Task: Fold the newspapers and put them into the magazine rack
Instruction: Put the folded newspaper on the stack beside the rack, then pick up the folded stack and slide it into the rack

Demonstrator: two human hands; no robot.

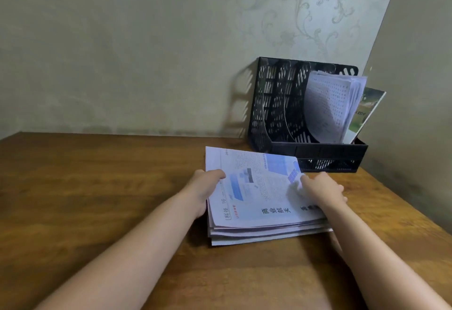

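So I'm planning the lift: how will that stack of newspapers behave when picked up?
Probably floppy: the stack of newspapers is thin loose sheets, edges fanned unevenly. Layers may slide apart unless the left hand and right hand hold both sides. The papers already in the rack curl over, suggesting sag.

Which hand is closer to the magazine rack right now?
The right hand. It sits at the right edge of the newspaper stack, just in front of the magazine rack. The left hand grips the stack's left edge, farther away.
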